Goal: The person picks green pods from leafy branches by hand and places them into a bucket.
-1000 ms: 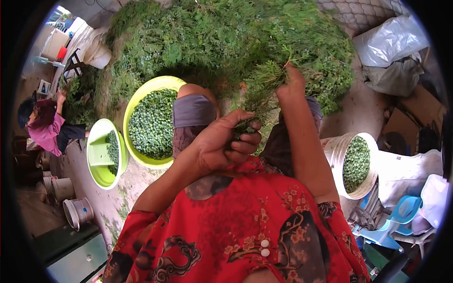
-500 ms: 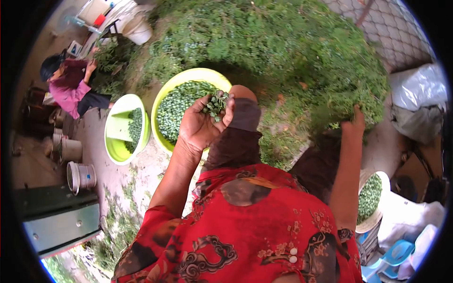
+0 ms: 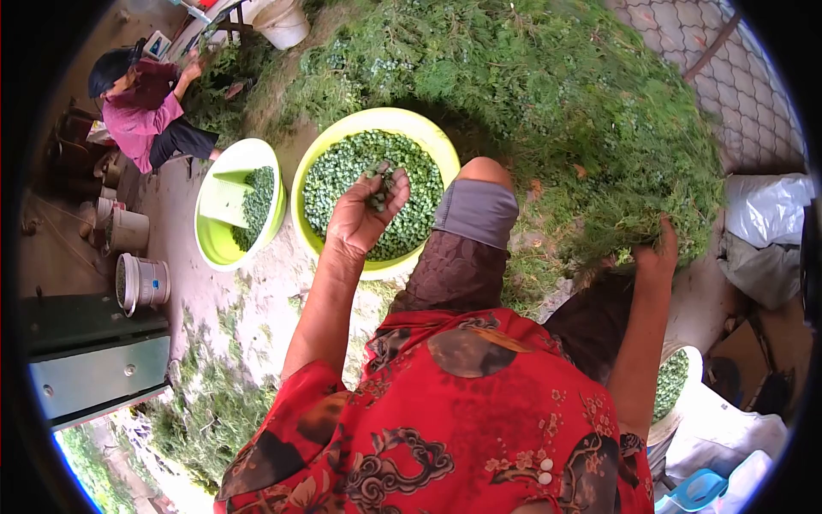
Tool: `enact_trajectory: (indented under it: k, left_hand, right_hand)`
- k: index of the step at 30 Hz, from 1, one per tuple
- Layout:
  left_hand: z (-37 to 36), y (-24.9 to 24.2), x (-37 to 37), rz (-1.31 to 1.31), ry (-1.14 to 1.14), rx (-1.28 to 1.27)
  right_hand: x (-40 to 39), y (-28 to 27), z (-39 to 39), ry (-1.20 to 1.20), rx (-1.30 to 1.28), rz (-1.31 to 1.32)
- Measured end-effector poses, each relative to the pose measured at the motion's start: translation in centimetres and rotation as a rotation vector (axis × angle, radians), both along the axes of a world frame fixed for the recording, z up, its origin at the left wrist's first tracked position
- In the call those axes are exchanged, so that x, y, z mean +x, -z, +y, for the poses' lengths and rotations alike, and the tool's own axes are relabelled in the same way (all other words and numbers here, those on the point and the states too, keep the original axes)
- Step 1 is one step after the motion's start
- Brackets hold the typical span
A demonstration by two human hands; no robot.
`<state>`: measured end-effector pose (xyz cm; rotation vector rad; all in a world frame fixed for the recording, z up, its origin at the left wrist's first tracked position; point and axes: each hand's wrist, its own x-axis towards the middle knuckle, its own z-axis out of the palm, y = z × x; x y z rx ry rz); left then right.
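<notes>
My left hand (image 3: pixel 361 219) is curled, palm up, around a small bunch of green berry-like cones (image 3: pixel 378 199). It hovers over a round yellow-green basin (image 3: pixel 298 201) filled with similar cones. Off to the right, my right hand (image 3: pixel 658 250) grips a feathery green branch (image 3: pixel 618 230) at the near edge of a big heap of cut branches (image 3: pixel 531 94). Foliage hides part of its fingers.
A second yellow-green basin (image 3: pixel 205 236) holds more cones at left. Another person (image 3: pixel 141 120) sits beyond it, handling branches. Buckets (image 3: pixel 147 281) line the left side. At right lie plastic sacks (image 3: pixel 766 210) and a white bucket of cones (image 3: pixel 693 377).
The view has shifted, so the basins sit further right and my knee shows more. My left hand, still holding the cones, is now over the large basin's middle. The right hand keeps its branch.
</notes>
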<state>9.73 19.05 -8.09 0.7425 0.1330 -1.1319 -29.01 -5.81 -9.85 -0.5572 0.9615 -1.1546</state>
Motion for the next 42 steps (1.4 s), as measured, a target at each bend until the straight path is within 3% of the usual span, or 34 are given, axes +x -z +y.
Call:
enact_trajectory:
  k: [2, 5, 7, 8, 10, 14, 16, 20, 22, 25, 28, 32, 34, 36, 37, 38, 40, 42]
  left_hand:
    - [0.0, 0.1, 0.4, -0.035, 0.002, 0.034]
    - [0.2, 2.0, 1.6, -0.176, -0.038, 0.137]
    - [0.7, 3.3, 2.8, -0.161, -0.015, 0.081]
    - [0.9, 3.9, 3.3, -0.15, 0.011, 0.025]
    - [0.7, 2.6, 2.9, -0.128, -0.001, 0.017]
    - [0.1, -0.1, 1.8, -0.074, 0.043, 0.005]
    - [-0.2, 0.0, 1.6, -0.124, 0.099, -0.043]
    - [-0.5, -2.6, -0.2, -0.408, 0.19, 0.045]
    - [-0.6, -3.6, -0.8, -0.466, 0.222, 0.054]
    - [-0.4, -5.0, -1.3, -0.587, 0.284, 0.072]
    - [0.1, -6.3, -1.3, -0.637, 0.325, 0.063]
    - [0.8, -7.2, -1.0, -0.733, 0.444, 0.1]
    - [1.0, -7.4, -0.7, -0.804, 0.508, 0.189]
    - [1.1, -7.8, -0.8, -0.827, 0.517, 0.199]
    - [1.2, -7.7, -0.8, -0.804, 0.522, 0.189]
    - [1.2, -7.7, -0.9, -0.781, 0.527, 0.179]
    - [1.1, -8.1, -0.9, -0.745, 0.524, 0.187]
    - [1.0, -8.0, -0.9, -0.711, 0.523, 0.195]
  right_hand:
    - [0.4, 0.0, -0.2, -0.052, -0.067, 0.067]
    - [2.4, -2.0, 0.8, 0.076, 0.153, -0.014]
    - [2.7, -2.7, 2.4, -0.158, -0.205, 0.16]
    - [3.5, -3.2, 2.3, -0.161, -0.207, 0.164]
    - [5.7, -5.3, 2.3, -0.109, 0.076, 0.294]
    - [9.7, -9.3, 4.8, -0.111, 0.056, 0.506]
    - [10.4, -9.0, 4.6, -0.46, -0.119, 0.512]
    - [16.0, -11.9, 7.9, -0.698, -0.339, 0.385]
    - [18.6, -12.3, 8.2, -0.943, -0.495, 0.339]
    - [22.3, -11.9, 9.4, -1.106, -0.606, 0.431]
    - [24.7, -10.4, 10.8, -1.072, -0.82, 0.558]
    - [25.7, -9.3, 12.1, -1.118, -0.841, 0.659]
    - [25.8, -8.5, 11.8, -1.133, -0.973, 0.781]
    - [26.3, -5.8, 10.6, -0.949, -1.559, 0.714]
    - [26.2, -5.9, 10.6, -0.777, -1.944, 0.88]
    - [25.9, -6.1, 10.8, -0.782, -1.947, 0.878]
    - [25.8, -8.6, 11.8, -0.913, -1.575, 0.613]
    - [25.9, -9.5, 11.5, -1.006, -1.548, 0.598]
